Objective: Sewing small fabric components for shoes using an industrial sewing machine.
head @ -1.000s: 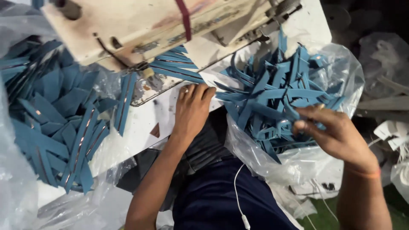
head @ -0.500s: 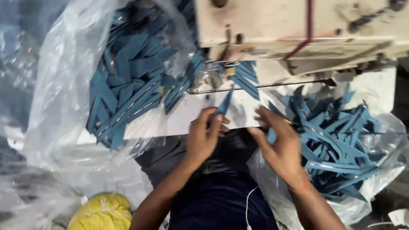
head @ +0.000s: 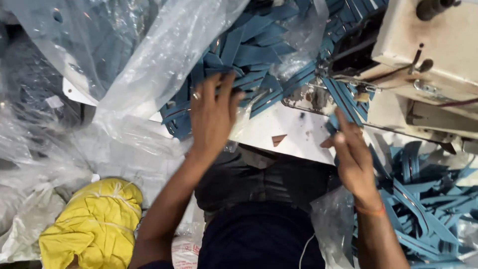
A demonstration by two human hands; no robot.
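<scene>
My left hand (head: pixel 213 115) reaches up with fingers spread onto a pile of blue fabric strips (head: pixel 249 55) lying in clear plastic at the table's left; a ring shows on one finger. My right hand (head: pixel 352 159) pinches a blue strip (head: pixel 343 102) at the table edge, just in front of the cream sewing machine (head: pixel 438 55) and its metal needle plate (head: pixel 308 97). A second heap of blue strips (head: pixel 423 199) fills a plastic bag at lower right, beside my right forearm.
Clear plastic sheeting (head: pixel 149 55) hangs over the upper left. A yellow bundle (head: pixel 92 224) tied in plastic sits at lower left. The white table top (head: pixel 279 132) carries a small brown triangular scrap (head: pixel 278 139). A white cord (head: pixel 304 251) hangs over my dark clothing.
The view has swung left. My left hand has moved from the table middle up to the left pile of strips. My right hand has shifted from the right bag toward the needle plate.
</scene>
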